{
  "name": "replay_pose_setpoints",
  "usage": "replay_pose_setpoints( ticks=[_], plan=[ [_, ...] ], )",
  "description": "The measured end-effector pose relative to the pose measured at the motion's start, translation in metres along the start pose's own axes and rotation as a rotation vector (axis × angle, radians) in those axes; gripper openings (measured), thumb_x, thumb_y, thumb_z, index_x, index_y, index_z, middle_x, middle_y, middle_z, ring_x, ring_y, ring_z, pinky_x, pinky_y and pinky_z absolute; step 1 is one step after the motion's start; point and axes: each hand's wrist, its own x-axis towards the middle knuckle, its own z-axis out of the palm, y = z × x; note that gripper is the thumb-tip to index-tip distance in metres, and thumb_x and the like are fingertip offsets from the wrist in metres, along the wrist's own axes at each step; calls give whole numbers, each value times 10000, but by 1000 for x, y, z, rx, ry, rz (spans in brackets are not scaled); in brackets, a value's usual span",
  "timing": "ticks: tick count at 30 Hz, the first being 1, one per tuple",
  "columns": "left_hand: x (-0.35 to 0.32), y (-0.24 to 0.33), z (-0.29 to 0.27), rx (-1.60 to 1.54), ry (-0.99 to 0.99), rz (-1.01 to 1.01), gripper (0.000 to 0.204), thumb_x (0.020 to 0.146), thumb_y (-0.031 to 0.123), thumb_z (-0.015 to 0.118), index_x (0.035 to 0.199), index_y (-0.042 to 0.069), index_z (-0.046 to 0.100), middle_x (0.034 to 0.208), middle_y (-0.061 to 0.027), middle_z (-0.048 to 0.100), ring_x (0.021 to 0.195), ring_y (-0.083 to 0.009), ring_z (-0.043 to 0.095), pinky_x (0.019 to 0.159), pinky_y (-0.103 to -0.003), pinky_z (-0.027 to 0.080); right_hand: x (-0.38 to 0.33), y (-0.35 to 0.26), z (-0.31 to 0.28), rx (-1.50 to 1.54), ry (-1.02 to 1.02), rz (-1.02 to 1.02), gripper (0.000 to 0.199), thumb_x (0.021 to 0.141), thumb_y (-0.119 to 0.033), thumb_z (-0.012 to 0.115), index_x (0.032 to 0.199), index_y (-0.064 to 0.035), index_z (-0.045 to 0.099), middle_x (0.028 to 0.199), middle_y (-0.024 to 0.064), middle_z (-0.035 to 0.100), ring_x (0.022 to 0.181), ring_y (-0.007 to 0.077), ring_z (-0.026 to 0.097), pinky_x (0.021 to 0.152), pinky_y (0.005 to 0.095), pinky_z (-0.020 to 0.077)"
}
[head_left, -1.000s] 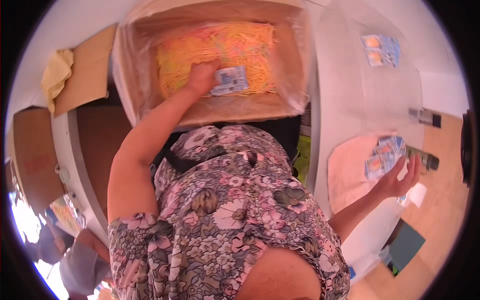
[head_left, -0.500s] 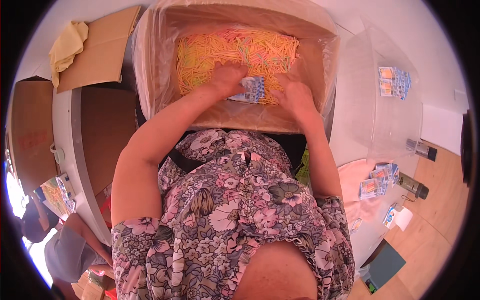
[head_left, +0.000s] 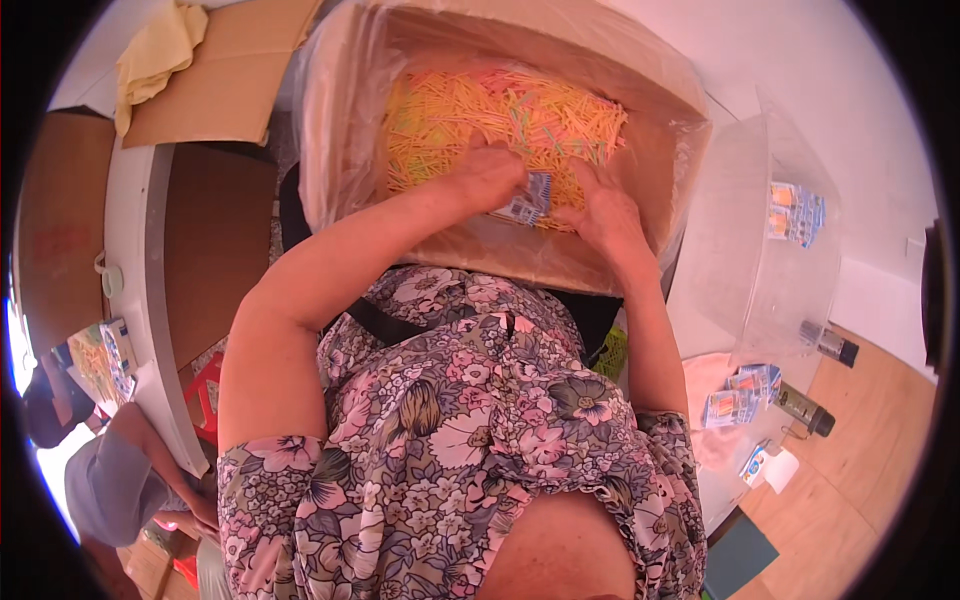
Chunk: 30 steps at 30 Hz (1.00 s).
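In front of me is a large cardboard box [head_left: 665, 110] lined with clear plastic. Thin yellow, orange, pink and green sticks [head_left: 440, 110] cover its bottom. A small blue-and-white packet [head_left: 532, 200] lies on them towards the box's near side. Just left of this packet, my left hand [head_left: 490, 175] is down among the sticks with its fingers curled; whatever they hold is hidden. On the packet's other side my right hand [head_left: 607, 208] rests low over the sticks, its thumb and fingers apart and nothing seen between them.
On the right, a clear plastic bin [head_left: 740, 230] contains several packets [head_left: 797, 213]. More packets [head_left: 740, 395] lie on a pink cloth [head_left: 705, 440], near a dark bottle [head_left: 805, 410]. Cardboard with a yellow cloth [head_left: 160, 55] is at far left. Another person [head_left: 130, 480] sits lower left.
The view has shifted, so the box appears tilted and farther right. My left hand's fingers have drawn in from a spread pose. My right hand stays beside the packet.
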Motion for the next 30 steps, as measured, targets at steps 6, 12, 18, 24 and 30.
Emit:
replay_pose_setpoints(
  ticks=[6,12,18,24,30],
  plan=[
    [-33,25,-27,166,-75,111,75,745,175,615,745,116,660,770,-77,647,776,-257,618,759,-407,407,49,-9,8,-195,-204,-86,231,755,-137,619,951,-14,621,1041,156,604,1052,315,543,830,439,452],
    [-75,7,-29,-210,61,3,137,789,176,600,749,51,637,715,-153,618,736,-351,607,681,-448,458,131,-13,97,-368,38,-397,210,753,-149,578,921,-32,624,986,115,589,1044,262,506,829,412,408],
    [-82,-6,-19,-405,166,-62,162,803,179,613,762,22,624,743,-161,611,737,-359,600,644,-438,464,154,-16,120,-702,6,-483,222,776,-158,523,950,-61,621,1013,96,569,1034,242,489,819,414,355],
    [-80,-11,-17,-575,172,-118,174,817,182,617,772,15,604,721,-171,585,716,-360,591,620,-423,447,150,-20,96,-496,78,-387,253,772,-147,525,986,-68,634,1036,98,573,1030,221,476,821,393,329],
    [-81,-13,-20,-657,184,-132,180,826,182,614,772,11,592,712,-182,569,691,-361,579,604,-413,437,145,-32,71,-146,165,-192,179,851,-164,509,946,-42,600,897,111,613,800,237,561,678,387,389]
  ],
)
